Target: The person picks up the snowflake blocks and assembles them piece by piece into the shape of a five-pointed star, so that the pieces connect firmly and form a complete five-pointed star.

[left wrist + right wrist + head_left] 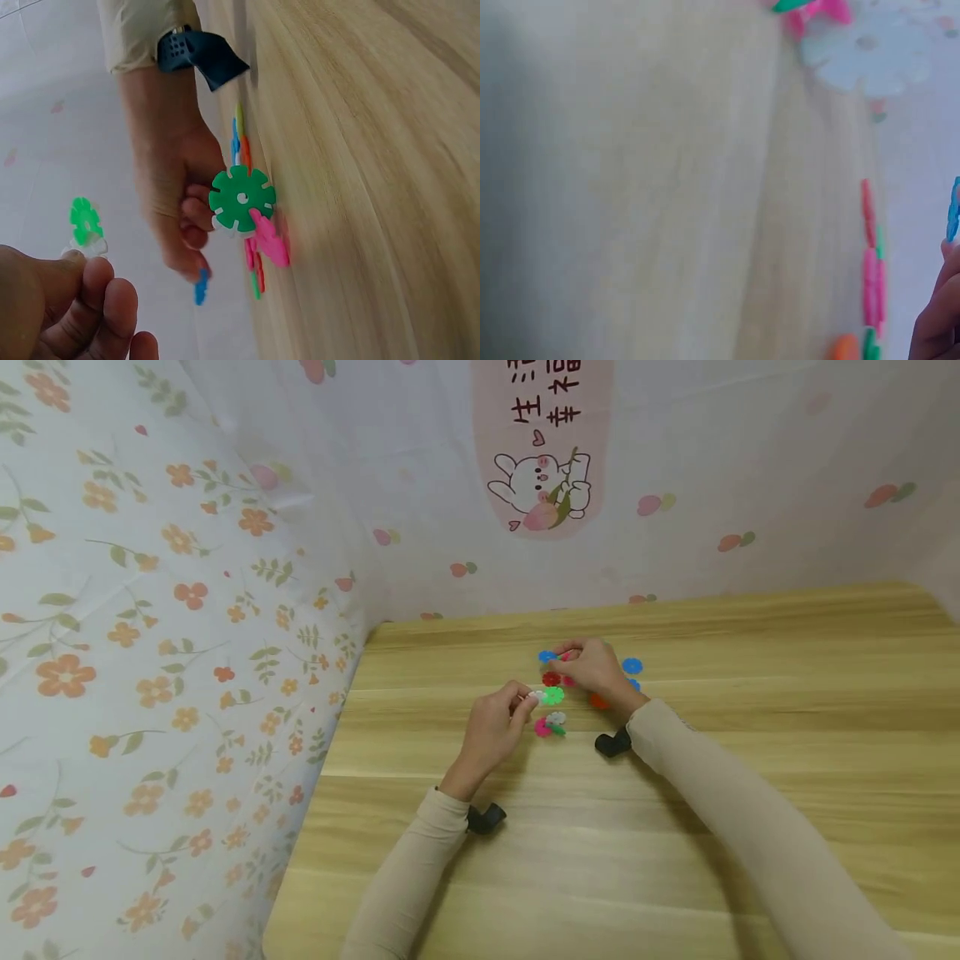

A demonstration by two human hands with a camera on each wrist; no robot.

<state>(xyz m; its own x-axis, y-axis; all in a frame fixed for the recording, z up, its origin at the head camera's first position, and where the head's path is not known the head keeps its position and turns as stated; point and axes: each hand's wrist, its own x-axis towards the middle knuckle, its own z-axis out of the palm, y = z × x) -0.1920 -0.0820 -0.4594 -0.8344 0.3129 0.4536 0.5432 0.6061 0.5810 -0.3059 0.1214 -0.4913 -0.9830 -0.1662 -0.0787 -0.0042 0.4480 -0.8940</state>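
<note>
In the head view my left hand point(491, 727) pinches a white flower-shaped plastic disc point(537, 697) between thumb and forefinger. A bright green disc point(554, 695) is joined to its edge and points away from the fingers. My right hand point(596, 670), farther back on the table, pinches a blue disc point(547, 657) at its fingertips. The left wrist view shows this blue disc point(200, 288) edge-on, held off the table. Between the arms sits a small joined cluster of a pink disc point(543, 727), a white disc point(556, 717) and a dark green disc point(251, 196).
On the wooden table point(600, 860), a red disc point(551, 678) lies near the right fingers. Blue discs point(633, 666) and an orange disc point(598, 701) lie by the right hand, partly hidden by it. A patterned cloth point(420, 485) hangs behind the table's far edge.
</note>
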